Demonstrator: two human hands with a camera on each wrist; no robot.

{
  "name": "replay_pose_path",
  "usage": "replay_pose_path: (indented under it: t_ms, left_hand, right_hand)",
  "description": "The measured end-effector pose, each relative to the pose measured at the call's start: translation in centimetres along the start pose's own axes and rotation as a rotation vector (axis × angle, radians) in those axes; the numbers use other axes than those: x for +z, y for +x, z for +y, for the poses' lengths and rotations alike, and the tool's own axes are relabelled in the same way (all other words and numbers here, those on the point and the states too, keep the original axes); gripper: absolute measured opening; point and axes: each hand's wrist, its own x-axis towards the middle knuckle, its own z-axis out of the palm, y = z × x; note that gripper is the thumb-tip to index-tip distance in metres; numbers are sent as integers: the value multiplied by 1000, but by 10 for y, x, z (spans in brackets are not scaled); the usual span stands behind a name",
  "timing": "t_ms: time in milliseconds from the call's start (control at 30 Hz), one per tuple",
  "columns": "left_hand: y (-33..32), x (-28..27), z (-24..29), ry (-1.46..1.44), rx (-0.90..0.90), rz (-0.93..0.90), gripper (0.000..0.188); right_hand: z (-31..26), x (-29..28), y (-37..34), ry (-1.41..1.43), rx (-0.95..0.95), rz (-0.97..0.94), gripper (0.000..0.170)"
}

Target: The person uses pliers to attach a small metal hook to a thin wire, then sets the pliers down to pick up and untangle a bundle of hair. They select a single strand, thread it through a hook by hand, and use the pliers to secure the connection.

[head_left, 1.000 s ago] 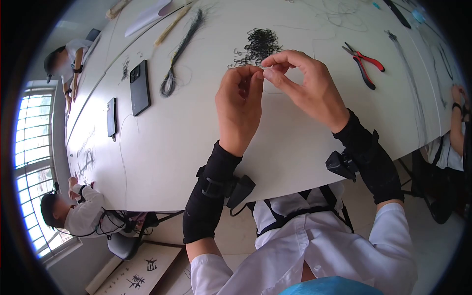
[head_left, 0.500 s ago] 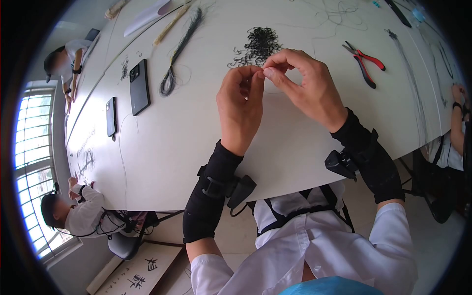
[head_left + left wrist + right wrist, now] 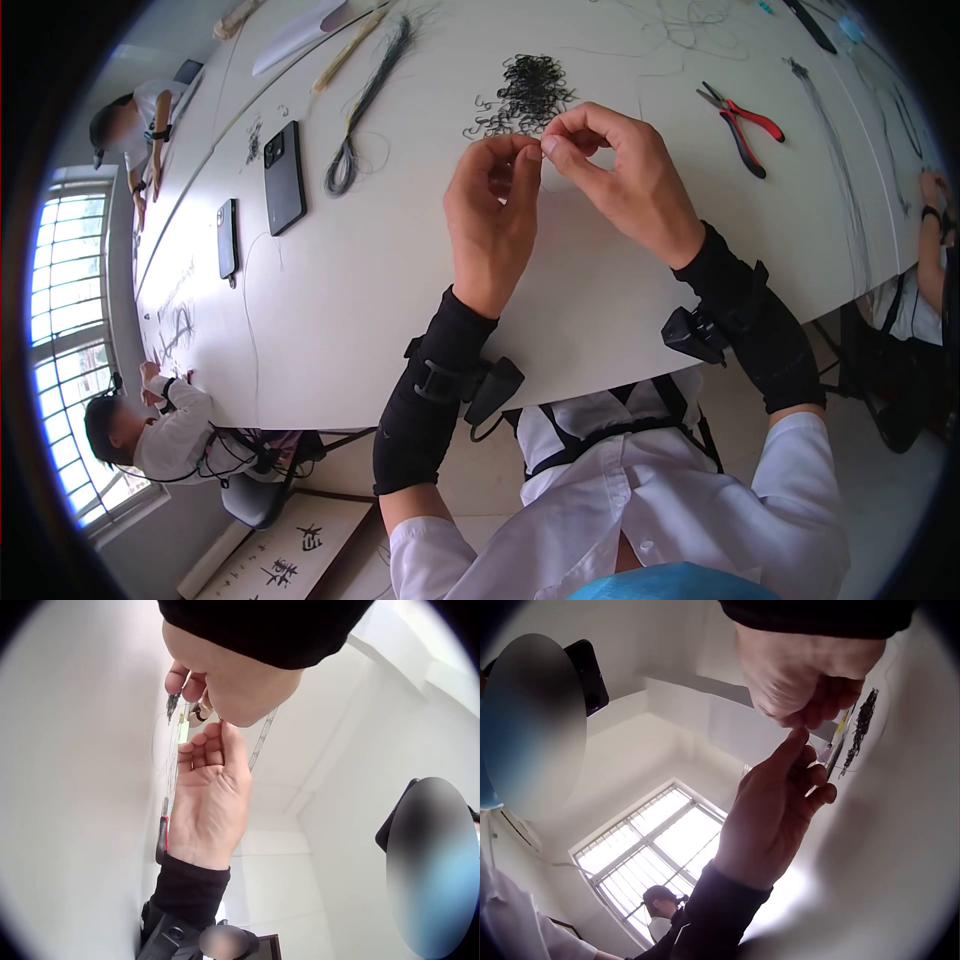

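Observation:
Over the white table (image 3: 400, 300), my left hand (image 3: 492, 215) and right hand (image 3: 635, 185) meet fingertip to fingertip. Each pinches between thumb and forefinger at a tiny, thin piece, mostly hidden by the fingers; I cannot tell its kind. In the left wrist view, the right hand (image 3: 206, 802) shows its palm, other fingers loosely bent. The right wrist view has the left hand (image 3: 761, 817) rising to meet the right hand (image 3: 802, 675). Just beyond the fingertips lies a pile of small black hooks (image 3: 535, 90), a few strewn at its left edge.
Red-and-black pliers (image 3: 740, 125) lie to the right, past them a grey strand bundle (image 3: 825, 130). Leftward are a dark tied bundle of strands (image 3: 345, 165), a large phone (image 3: 285, 180) and a smaller phone (image 3: 227, 238). Other people sit around the table.
Both hands have shifted slightly to the right, still pinching together. Nothing on the table has visibly moved.

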Motion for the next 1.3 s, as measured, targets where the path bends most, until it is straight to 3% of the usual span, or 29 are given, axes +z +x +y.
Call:
replay_pose_path:
  t_ms: [100, 400, 700, 1000, 1300]
  left_hand:
    - [2, -1, -5, -50, 80, -26, 27]
    - [6, -13, 0, -281, -142, -177, 24]
    - [8, -14, 0, -299, -199, -136, 23]
    - [5, -11, 1, -183, -145, -156, 24]
    - [7, -12, -2, -358, -199, -120, 24]
  right_hand:
    - [-2, -1, 0, 24, -8, -8, 16]
    - [-1, -3, 2, -10, -37, -33, 14]
    - [-2, -3, 3, -39, -46, 12, 13]
    - [1, -3, 3, 13, 8, -1, 14]
    - [3, -4, 2, -62, 10, -16, 19]
